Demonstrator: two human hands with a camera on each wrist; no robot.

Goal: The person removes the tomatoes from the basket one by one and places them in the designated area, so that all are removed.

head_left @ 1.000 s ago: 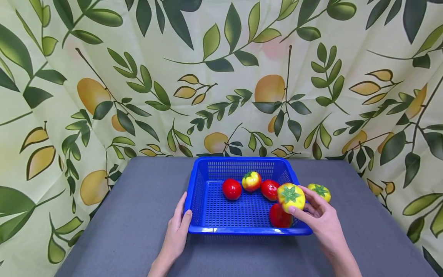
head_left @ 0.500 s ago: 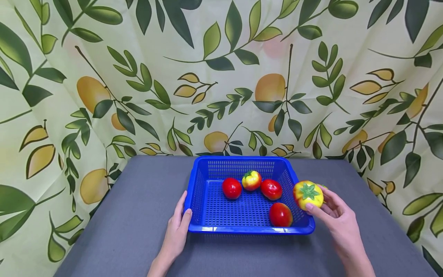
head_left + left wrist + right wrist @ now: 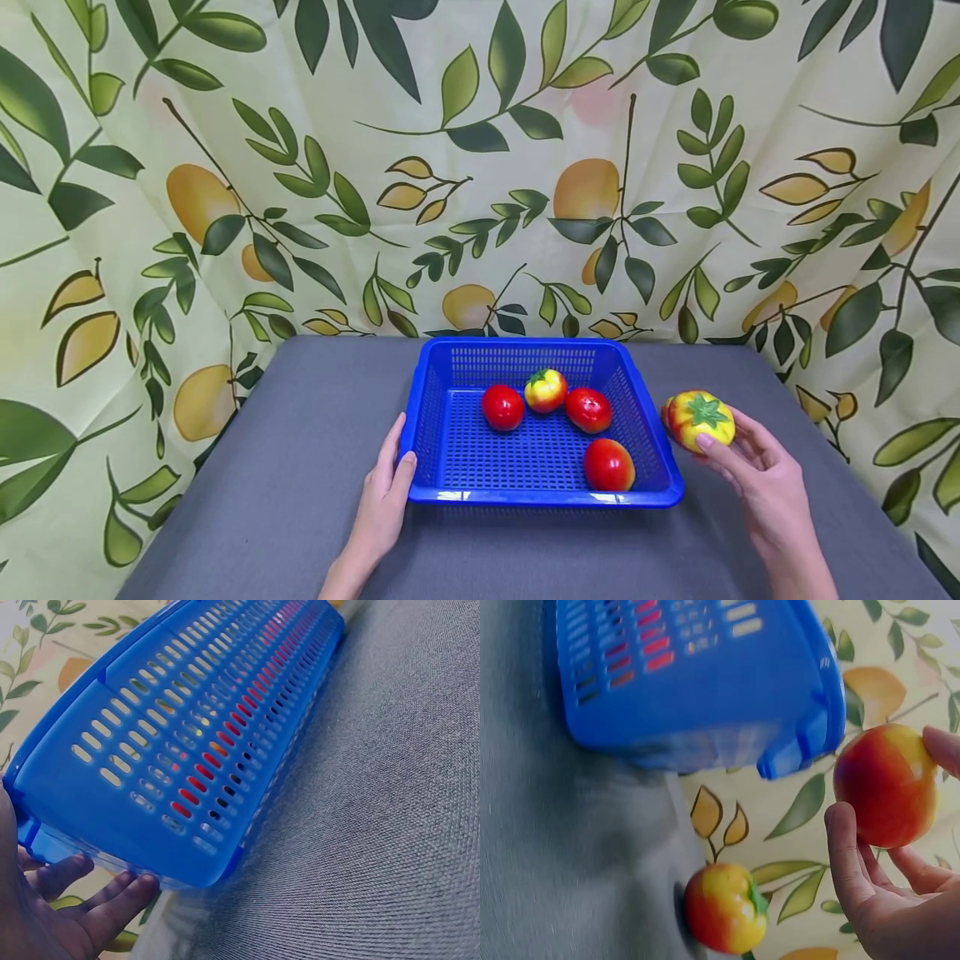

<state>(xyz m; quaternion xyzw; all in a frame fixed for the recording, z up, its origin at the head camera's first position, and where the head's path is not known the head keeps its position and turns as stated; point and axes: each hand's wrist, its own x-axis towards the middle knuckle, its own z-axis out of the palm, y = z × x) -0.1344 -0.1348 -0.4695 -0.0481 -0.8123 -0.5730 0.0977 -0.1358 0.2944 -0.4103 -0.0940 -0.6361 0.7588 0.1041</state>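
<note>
Beyond the right end of the blue plastic basket [image 3: 540, 498], my right hand [image 3: 768, 492] holds a yellow-and-red tomato [image 3: 708, 423] with a green star-shaped calyx. Thumb and fingers grip it above the table in the right wrist view. A second yellow-and-red tomato [image 3: 724, 909] lies on the table below that hand; the held one mostly hides it in the head view. My left hand [image 3: 378, 504] grips the basket's left end, thumb at the rim and fingers along the outer wall [image 3: 150, 787]. Inside the basket lie red tomatoes [image 3: 502, 407] and a yellow-red one [image 3: 545, 391].
The basket stands on a grey cloth-covered table [image 3: 300, 467]. A leaf-and-fruit patterned curtain [image 3: 480, 183] hangs behind the table and along both sides. Another red tomato [image 3: 609, 465] lies in the basket's near right corner.
My right hand has carried the tomato rightward from over the basket's right side to outside its rim. The red tomato beneath is now uncovered. My left hand has stayed at the basket.
</note>
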